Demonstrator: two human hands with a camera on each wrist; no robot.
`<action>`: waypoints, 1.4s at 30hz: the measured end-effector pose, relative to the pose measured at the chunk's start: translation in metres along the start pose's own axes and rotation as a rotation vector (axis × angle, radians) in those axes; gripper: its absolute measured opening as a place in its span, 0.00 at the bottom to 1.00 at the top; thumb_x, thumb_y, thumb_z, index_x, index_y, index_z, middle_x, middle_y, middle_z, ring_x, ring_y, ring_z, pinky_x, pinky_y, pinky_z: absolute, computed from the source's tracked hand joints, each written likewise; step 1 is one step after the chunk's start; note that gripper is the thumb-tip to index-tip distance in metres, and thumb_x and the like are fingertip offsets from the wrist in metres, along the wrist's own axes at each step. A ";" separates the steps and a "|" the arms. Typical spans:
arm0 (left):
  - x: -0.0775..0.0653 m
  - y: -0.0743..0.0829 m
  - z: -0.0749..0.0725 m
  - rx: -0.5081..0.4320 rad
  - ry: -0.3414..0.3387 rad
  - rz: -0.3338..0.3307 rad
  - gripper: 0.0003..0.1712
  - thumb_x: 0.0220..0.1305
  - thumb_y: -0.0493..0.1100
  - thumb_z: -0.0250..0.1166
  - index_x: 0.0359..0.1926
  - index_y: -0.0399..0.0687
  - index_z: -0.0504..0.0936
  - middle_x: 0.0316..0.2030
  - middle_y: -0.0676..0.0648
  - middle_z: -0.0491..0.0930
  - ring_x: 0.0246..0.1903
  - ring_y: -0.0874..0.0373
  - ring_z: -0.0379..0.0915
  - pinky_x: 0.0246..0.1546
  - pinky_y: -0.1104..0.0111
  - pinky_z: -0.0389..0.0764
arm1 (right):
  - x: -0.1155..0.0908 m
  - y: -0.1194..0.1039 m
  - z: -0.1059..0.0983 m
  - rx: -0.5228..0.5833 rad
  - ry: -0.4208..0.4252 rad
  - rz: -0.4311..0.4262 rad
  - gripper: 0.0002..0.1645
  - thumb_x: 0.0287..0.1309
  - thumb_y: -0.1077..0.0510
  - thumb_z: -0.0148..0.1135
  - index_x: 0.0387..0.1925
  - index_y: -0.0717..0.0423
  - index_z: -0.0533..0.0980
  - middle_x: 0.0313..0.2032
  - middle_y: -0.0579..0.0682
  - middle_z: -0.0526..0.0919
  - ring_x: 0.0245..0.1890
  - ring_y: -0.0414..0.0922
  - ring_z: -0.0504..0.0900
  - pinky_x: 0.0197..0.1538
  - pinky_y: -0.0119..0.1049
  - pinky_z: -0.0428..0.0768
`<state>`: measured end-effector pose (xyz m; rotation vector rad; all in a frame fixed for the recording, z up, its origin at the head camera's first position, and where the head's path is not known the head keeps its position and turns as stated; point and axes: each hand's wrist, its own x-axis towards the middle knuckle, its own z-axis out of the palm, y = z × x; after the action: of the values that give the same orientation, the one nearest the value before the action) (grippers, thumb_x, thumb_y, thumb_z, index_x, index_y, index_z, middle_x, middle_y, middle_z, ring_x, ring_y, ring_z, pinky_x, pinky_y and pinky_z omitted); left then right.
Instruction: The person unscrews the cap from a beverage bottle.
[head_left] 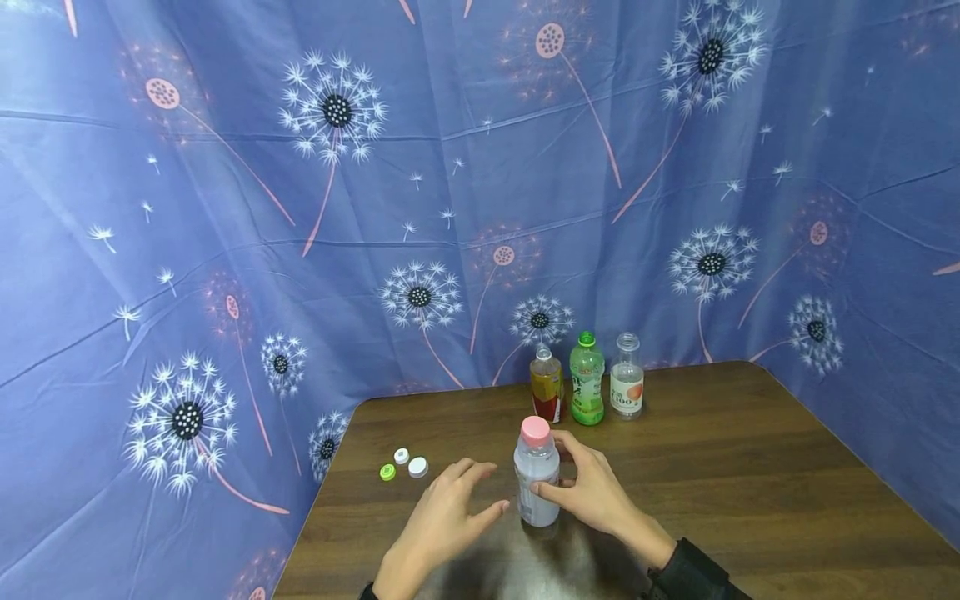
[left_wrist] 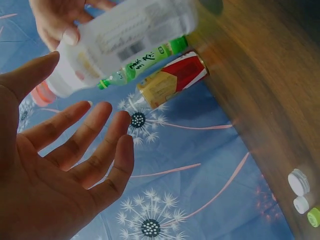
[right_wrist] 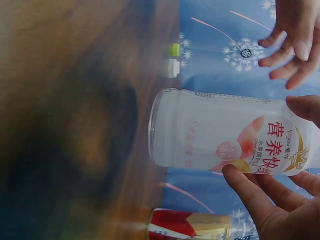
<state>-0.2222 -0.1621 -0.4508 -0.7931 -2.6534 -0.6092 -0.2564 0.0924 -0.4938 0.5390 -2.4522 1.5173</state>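
Note:
A translucent white drink bottle with a pink cap stands upright near the front of the wooden table. My right hand grips it from the right, thumb on one side and fingers on the other. In the right wrist view its printed label shows between thumb and fingers. Just left of the bottle is my left hand, fingers spread and slightly bent, apart from the bottle. The left wrist view shows that palm holding nothing. Whether the bottle's base touches the table I cannot tell.
Three uncapped bottles line the table's back: one with a red-yellow label, a green one, and a clear one. At left lie a green cap and two white caps. A blue dandelion-print cloth hangs behind.

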 end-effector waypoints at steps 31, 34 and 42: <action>-0.028 -0.014 0.017 -0.062 -0.152 -0.139 0.36 0.64 0.69 0.63 0.64 0.52 0.77 0.52 0.56 0.82 0.52 0.55 0.80 0.48 0.55 0.83 | 0.113 -0.003 0.027 -0.232 0.090 -0.101 0.45 0.53 0.45 0.76 0.70 0.46 0.67 0.53 0.50 0.85 0.46 0.45 0.86 0.42 0.41 0.83; -0.028 -0.015 0.017 -0.076 -0.163 -0.158 0.36 0.64 0.70 0.63 0.64 0.54 0.77 0.52 0.56 0.82 0.52 0.54 0.80 0.47 0.54 0.83 | 0.124 0.000 0.031 -0.249 0.108 -0.110 0.44 0.54 0.45 0.76 0.70 0.46 0.67 0.55 0.51 0.85 0.51 0.49 0.86 0.47 0.47 0.84; -0.030 -0.017 0.018 -0.051 -0.124 -0.103 0.33 0.62 0.63 0.69 0.62 0.52 0.79 0.52 0.54 0.82 0.50 0.55 0.81 0.47 0.56 0.83 | 0.146 0.008 0.039 -0.243 0.138 -0.023 0.44 0.53 0.45 0.77 0.69 0.47 0.68 0.55 0.55 0.84 0.54 0.55 0.85 0.52 0.54 0.83</action>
<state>-0.2105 -0.1796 -0.4838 -0.7338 -2.8169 -0.6762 -0.3917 0.0323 -0.4651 0.4010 -2.4656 1.1825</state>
